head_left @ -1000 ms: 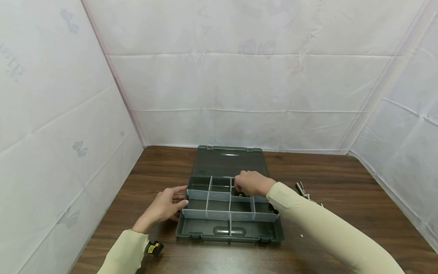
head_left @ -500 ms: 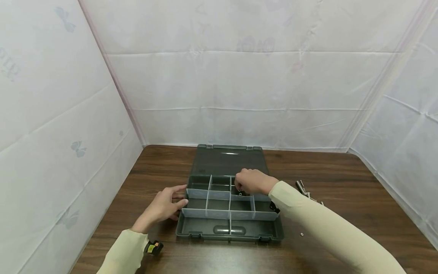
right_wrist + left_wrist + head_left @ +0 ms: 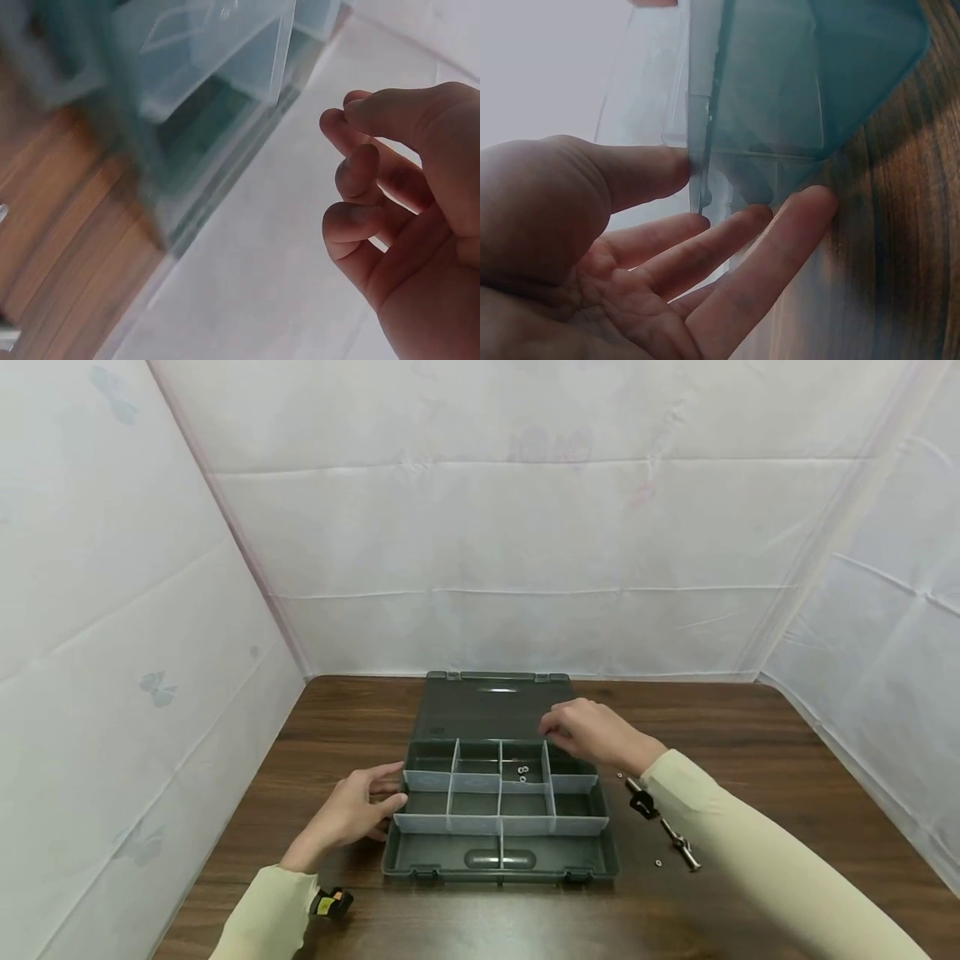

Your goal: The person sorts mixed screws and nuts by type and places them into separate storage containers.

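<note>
A dark translucent compartment box (image 3: 425, 871) lies on the table with its lid (image 3: 480, 706) folded back. Several small nuts (image 3: 522, 770) sit in one rear compartment. At the box's left side my left hand (image 3: 347, 814) rests with extended fingers; in the left wrist view its thumb (image 3: 652, 176) touches the upper edge, the other fingers the side wall. My right hand (image 3: 592, 731) hovers over the box's rear right corner. Its fingers (image 3: 356, 221) are loosely bent, and I see nothing between them.
Right of the box, metal bolt-like parts (image 3: 681, 843) lie on the wooden table (image 3: 750, 752), partly under the right forearm. Two loose nuts lie nearby, one nut (image 3: 658, 863) towards the front. White sheeting (image 3: 480, 543) encloses the back and sides.
My right hand has lifted out of the rear compartment and moved right, uncovering the nuts there. The left hand stays at the box's side. The head view has tilted slightly.
</note>
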`<state>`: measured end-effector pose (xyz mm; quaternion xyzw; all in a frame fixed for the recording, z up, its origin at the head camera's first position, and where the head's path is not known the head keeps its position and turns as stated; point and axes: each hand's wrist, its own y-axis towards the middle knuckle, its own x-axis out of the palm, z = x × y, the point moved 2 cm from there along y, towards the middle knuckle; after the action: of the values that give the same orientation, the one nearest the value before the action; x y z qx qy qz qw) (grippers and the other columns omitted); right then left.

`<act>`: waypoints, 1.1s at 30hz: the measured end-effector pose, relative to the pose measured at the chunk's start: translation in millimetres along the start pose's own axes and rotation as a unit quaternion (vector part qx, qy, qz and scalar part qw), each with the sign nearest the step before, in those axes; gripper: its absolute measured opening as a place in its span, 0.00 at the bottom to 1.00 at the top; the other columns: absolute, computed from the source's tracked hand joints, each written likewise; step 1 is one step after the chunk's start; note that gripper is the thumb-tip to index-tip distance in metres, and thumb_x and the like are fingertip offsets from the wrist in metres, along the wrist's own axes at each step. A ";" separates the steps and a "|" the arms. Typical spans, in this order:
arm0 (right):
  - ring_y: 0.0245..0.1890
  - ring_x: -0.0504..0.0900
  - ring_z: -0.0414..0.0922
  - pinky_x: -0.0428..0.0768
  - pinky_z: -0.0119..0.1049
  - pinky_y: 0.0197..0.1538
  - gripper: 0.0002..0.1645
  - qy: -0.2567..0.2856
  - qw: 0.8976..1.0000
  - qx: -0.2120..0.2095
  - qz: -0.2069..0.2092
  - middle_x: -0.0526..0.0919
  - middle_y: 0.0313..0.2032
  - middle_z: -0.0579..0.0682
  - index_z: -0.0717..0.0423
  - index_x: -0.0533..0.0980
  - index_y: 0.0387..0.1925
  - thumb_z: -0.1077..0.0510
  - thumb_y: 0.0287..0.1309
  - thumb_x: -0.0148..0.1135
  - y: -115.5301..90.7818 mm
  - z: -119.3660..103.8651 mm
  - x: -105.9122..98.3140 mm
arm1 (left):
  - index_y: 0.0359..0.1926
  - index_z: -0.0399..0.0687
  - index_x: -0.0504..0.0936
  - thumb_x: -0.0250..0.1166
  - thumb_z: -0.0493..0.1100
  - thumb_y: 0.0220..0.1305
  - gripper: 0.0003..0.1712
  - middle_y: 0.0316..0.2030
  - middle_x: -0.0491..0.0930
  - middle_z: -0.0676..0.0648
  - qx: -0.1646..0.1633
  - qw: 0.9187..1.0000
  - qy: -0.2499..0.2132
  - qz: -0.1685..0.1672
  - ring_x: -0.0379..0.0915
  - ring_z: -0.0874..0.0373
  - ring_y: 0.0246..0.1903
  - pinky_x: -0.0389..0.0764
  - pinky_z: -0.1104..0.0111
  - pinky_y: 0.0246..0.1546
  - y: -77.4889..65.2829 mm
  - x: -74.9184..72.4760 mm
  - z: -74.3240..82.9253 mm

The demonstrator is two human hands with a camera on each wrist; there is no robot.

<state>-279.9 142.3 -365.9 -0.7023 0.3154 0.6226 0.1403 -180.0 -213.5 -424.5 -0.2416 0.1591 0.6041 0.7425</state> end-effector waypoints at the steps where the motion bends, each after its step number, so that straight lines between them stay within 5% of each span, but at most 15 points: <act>1: 0.39 0.86 0.42 0.85 0.39 0.40 0.09 0.002 1.000 0.007 0.007 0.88 0.42 0.47 0.53 0.87 0.44 0.66 0.65 0.68 -4.9 3.0 -3.1 | 0.76 0.40 0.66 0.65 0.37 0.72 0.34 0.61 0.77 0.30 0.003 1.000 0.003 -0.001 0.85 0.52 0.30 0.87 0.60 0.26 -0.2 -0.8 0.0; 16: 0.36 0.86 0.41 0.86 0.41 0.38 0.10 0.016 0.997 0.077 0.013 0.89 0.38 0.48 0.52 0.87 0.40 0.68 0.63 0.69 -69.4 34.9 -11.5 | 0.76 0.40 0.66 0.66 0.39 0.72 0.35 0.61 0.78 0.30 0.008 1.000 0.019 -0.001 0.86 0.50 0.38 0.87 0.61 0.27 -10.2 -10.3 -4.1; 33: 0.27 0.79 0.34 0.80 0.35 0.30 0.06 0.048 0.986 0.148 -0.067 0.85 0.31 0.43 0.55 0.85 0.32 0.69 0.60 0.70 -118.9 60.3 -0.2 | 0.76 0.40 0.65 0.66 0.39 0.73 0.35 0.61 0.77 0.28 0.013 1.000 0.025 -0.006 0.86 0.48 0.39 0.87 0.61 0.27 -13.8 -13.6 -5.2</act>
<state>-253.9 268.5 -400.2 -0.7225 0.3622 0.5240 0.2688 -169.2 -229.7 -419.4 -0.2475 0.1840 0.5915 0.7450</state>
